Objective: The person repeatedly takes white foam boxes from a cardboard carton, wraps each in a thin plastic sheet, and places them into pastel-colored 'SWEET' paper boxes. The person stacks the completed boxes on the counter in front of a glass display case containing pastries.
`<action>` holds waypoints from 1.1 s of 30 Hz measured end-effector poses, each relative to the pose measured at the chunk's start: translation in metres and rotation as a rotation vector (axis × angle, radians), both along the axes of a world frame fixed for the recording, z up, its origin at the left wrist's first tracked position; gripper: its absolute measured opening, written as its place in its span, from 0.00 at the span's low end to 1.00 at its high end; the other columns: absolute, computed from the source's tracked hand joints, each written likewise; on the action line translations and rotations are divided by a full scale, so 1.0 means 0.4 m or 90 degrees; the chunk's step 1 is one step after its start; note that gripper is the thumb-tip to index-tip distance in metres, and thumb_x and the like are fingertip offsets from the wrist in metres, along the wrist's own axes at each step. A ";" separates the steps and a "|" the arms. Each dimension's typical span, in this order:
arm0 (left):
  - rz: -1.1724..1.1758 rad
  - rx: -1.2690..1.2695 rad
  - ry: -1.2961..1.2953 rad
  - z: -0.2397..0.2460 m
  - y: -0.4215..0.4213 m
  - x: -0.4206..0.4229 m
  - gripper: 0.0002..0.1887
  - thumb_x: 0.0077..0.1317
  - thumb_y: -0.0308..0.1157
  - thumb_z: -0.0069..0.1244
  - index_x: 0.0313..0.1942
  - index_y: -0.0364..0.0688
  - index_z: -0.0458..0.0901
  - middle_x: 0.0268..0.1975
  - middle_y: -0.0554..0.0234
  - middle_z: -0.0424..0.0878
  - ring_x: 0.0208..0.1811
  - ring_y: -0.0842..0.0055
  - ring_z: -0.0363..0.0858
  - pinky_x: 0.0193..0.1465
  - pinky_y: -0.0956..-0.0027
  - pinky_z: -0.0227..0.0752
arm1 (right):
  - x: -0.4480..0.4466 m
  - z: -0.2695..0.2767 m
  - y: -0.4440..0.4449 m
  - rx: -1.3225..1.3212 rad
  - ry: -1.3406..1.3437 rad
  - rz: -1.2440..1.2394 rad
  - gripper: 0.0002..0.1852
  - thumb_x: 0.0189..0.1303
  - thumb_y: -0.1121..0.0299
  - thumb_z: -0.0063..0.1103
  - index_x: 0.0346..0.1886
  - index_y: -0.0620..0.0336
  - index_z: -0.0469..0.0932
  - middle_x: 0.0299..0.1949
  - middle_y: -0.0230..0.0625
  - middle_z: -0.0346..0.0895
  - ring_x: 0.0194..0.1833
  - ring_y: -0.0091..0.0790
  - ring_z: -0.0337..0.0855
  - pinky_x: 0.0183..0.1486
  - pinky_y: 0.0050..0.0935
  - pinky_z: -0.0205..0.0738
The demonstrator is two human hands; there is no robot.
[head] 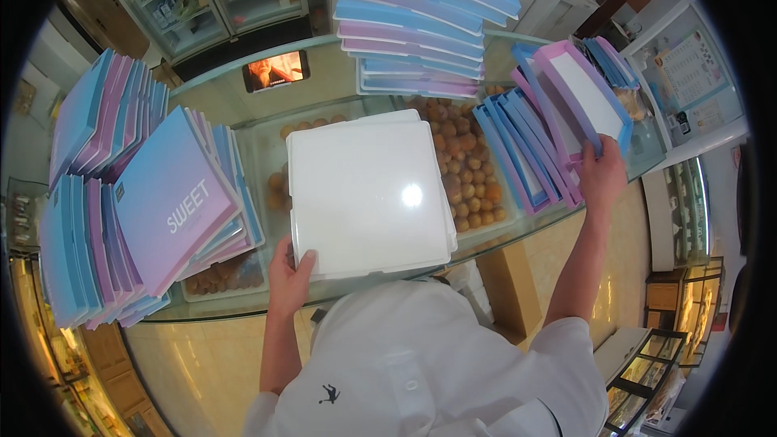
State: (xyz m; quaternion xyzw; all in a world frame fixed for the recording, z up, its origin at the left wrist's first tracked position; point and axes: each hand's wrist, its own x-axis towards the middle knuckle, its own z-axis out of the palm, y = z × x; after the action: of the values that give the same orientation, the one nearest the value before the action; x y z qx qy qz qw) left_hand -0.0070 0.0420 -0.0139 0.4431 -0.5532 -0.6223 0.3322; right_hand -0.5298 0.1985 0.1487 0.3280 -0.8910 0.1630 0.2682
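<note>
A small pile of white square trays (364, 194), likely cardboard box bases, lies flat before me on a glass counter. My left hand (290, 282) grips the pile's near left corner, thumb on top and fingers at the side. Off to the right, my right hand (604, 173) holds the near end of a pink-and-blue box lid (586, 82), whose white inside faces up. That lid tops a leaning row of similar lids (516, 145), nested on their edges. The fingers under its rim are partly hidden.
Finished-looking pink-and-blue boxes stand in piles at the left (176, 194) and at the back (419, 24). A phone (276, 71) playing a video lies near the far edge. Round brown balls, perhaps pastries (470, 176), fill trays under the glass (328, 300). A cardboard box (510, 291) stands below.
</note>
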 end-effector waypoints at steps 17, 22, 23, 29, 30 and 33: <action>0.154 -0.278 -0.181 0.135 -0.007 -0.039 0.20 0.72 0.29 0.54 0.62 0.32 0.77 0.59 0.55 0.82 0.59 0.70 0.80 0.62 0.66 0.72 | 0.161 0.138 0.220 -0.772 -0.096 0.323 0.15 0.73 0.74 0.60 0.58 0.72 0.74 0.54 0.47 0.81 0.51 0.39 0.85 0.54 0.37 0.84; 0.038 -0.226 0.060 0.233 0.004 -0.092 0.21 0.75 0.34 0.51 0.63 0.33 0.77 0.60 0.53 0.81 0.59 0.70 0.79 0.64 0.63 0.71 | 0.268 0.047 0.178 -0.765 -0.566 0.380 0.25 0.74 0.70 0.58 0.70 0.69 0.67 0.58 0.48 0.79 0.55 0.37 0.83 0.61 0.37 0.80; 0.015 -0.198 0.104 0.244 0.008 -0.107 0.21 0.76 0.35 0.49 0.64 0.33 0.77 0.61 0.53 0.81 0.60 0.70 0.79 0.64 0.63 0.71 | 0.300 0.005 0.152 -0.740 -0.648 0.313 0.27 0.72 0.69 0.60 0.71 0.67 0.67 0.58 0.46 0.80 0.56 0.36 0.83 0.62 0.37 0.79; 0.021 0.069 0.167 0.228 -0.009 -0.122 0.24 0.81 0.37 0.43 0.68 0.30 0.73 0.60 0.59 0.82 0.58 0.78 0.78 0.64 0.70 0.70 | 0.469 -0.212 -0.019 -0.557 -1.147 0.338 0.20 0.72 0.67 0.62 0.62 0.66 0.77 0.52 0.35 0.83 0.50 0.25 0.81 0.56 0.30 0.77; 0.020 0.041 0.149 0.219 -0.017 -0.114 0.23 0.81 0.37 0.44 0.67 0.30 0.74 0.58 0.61 0.83 0.56 0.79 0.78 0.62 0.71 0.70 | 0.473 -0.228 -0.039 -0.474 -1.087 0.310 0.19 0.73 0.67 0.62 0.61 0.67 0.78 0.50 0.34 0.83 0.48 0.24 0.81 0.54 0.29 0.76; 0.040 -0.002 0.070 0.185 -0.036 -0.100 0.21 0.80 0.37 0.47 0.64 0.29 0.78 0.52 0.65 0.84 0.50 0.82 0.78 0.58 0.74 0.71 | 0.477 -0.259 -0.083 -0.298 -0.955 0.301 0.17 0.74 0.65 0.61 0.57 0.69 0.81 0.43 0.32 0.84 0.43 0.22 0.79 0.48 0.26 0.75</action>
State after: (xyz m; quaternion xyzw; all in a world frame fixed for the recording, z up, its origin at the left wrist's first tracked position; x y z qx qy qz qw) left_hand -0.0468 0.0274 0.0601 0.4247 -0.5209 -0.6344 0.3820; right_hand -0.3391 0.1653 0.0451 0.2461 -0.6837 0.5732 -0.3787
